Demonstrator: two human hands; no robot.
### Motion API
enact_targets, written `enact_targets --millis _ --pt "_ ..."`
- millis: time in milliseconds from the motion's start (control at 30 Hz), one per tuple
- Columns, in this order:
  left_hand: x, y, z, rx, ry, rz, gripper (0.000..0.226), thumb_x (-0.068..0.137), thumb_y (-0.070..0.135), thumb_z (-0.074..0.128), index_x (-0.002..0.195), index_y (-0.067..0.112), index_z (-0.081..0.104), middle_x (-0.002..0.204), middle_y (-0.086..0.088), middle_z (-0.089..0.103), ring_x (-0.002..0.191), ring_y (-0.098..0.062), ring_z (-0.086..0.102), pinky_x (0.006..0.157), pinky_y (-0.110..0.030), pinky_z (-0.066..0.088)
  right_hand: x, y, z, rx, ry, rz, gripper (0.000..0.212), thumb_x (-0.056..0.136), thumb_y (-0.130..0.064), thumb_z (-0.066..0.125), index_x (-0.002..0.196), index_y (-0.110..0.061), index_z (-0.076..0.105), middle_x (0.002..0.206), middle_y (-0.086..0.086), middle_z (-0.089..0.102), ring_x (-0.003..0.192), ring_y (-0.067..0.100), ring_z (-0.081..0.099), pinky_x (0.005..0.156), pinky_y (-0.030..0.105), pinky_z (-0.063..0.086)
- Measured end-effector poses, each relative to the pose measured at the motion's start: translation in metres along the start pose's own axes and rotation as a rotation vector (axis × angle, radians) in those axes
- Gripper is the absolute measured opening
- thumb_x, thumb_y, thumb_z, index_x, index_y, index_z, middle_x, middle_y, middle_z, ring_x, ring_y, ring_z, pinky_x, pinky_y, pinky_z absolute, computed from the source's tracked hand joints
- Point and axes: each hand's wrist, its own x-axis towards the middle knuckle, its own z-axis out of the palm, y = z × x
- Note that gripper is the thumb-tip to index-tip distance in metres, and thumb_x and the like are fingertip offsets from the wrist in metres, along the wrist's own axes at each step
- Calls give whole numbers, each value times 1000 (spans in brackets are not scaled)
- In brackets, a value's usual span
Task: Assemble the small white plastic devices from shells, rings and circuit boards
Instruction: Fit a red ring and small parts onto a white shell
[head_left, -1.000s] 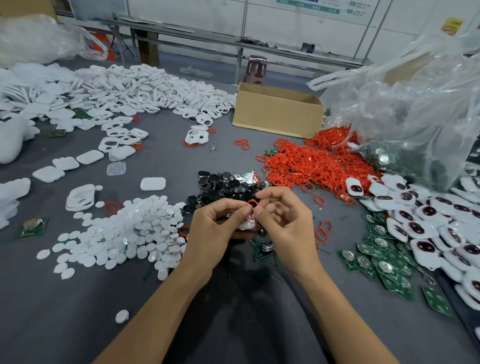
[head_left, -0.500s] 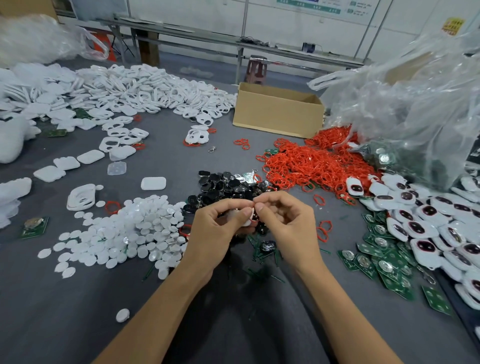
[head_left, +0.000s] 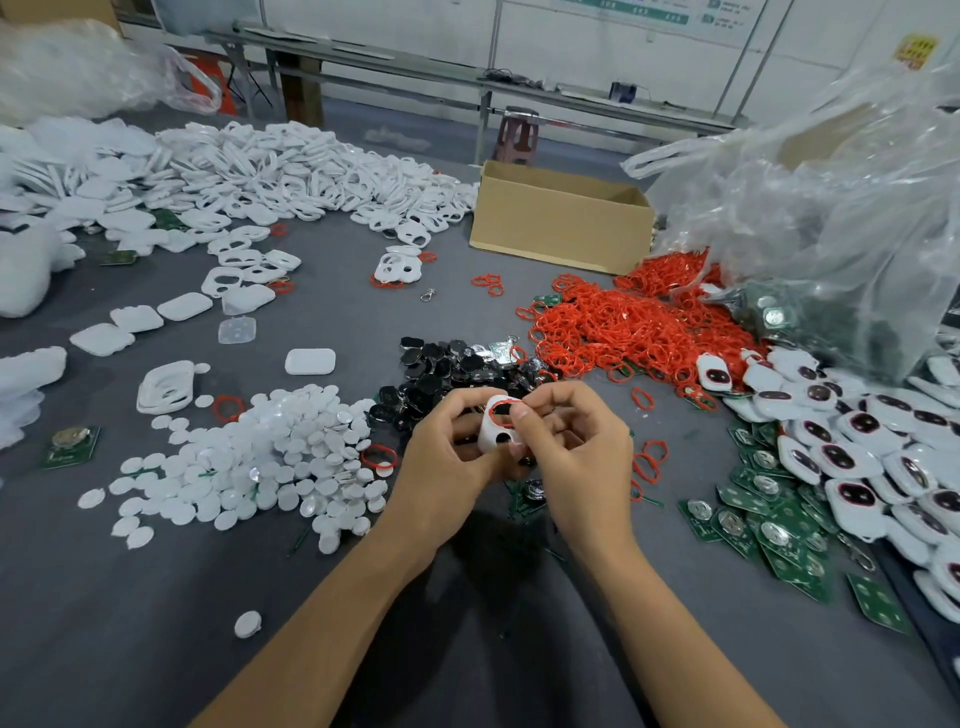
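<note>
Both hands are together above the middle of the bench (head_left: 156, 623), nearer its near edge.

- Left hand (head_left: 447, 457): fingers curled round a white shell (head_left: 491, 434), gripping it from the left and from beneath. The shell is tilted and held off the bench surface.
- Right hand (head_left: 576, 452): fingers curled, with thumb and forefinger pinching a red ring (head_left: 500, 410) against the upper end of the shell. The ring lies round the shell's upper opening; I cannot tell whether it is fully seated. A smaller dark opening shows lower on the shell.

Stock on the bench:
- Loose red rings (head_left: 623, 332) are heaped beyond the hands, toward the far right.
- Black parts (head_left: 447, 369) are piled just beyond the hands.
- White discs (head_left: 270, 457) are spread left of the hands.
- Green circuit boards (head_left: 769, 530) lie to the right of the hands.
- White devices (head_left: 857, 452) with dark windows are stacked beside the boards, along the right edge.
- More white shells (head_left: 260, 171) are heaped at the far left.
- A cardboard box (head_left: 561, 223) stands at the far edge.
- A clear plastic bag (head_left: 831, 208) is at the far right corner.
</note>
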Motion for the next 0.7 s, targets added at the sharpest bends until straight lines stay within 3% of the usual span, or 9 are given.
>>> enact_targets --millis 67,167,267,367,700 --pt "-1 1 0 -17 -12 -6 39 82 -2 73 115 14 61 96 -6 75 78 -12 72 70 -27 58 -1 0 1 -44 18 -15 13 82 -6 70 79 -17 64 66 3 62 55 22 60 55 49 53" --pt "0 2 1 -82 -2 -32 30 86 0 68 112 15 63 97 -7 75 87 -18 73 70 -28 58 -1 0 1 -58 30 -8 15 83 -9 69 78 -22 63 67 3 60 60 31 59 56 54 52" --pt "0 3 3 -189 17 -69 17 93 9 61 103 19 71 93 -9 75 86 -17 72 69 -28 58 -2 0 0 -65 30 -9 13 83 -8 70 78 -18 62 66 3 60 61 31 57 55 52 51" --pt "0 4 4 -213 23 -88 23 98 17 54 95 22 77 98 -9 75 90 -16 72 71 -26 58 -2 -1 1 -35 32 18 13 82 -6 69 78 -16 63 65 0 60 59 26 56 55 53 51" --pt "-1 7 5 -217 38 -91 25 97 15 53 91 18 78 94 -11 75 87 -17 72 69 -27 59 -1 0 2 -6 58 23 15 77 3 73 73 -10 68 73 1 68 66 17 62 63 43 52"
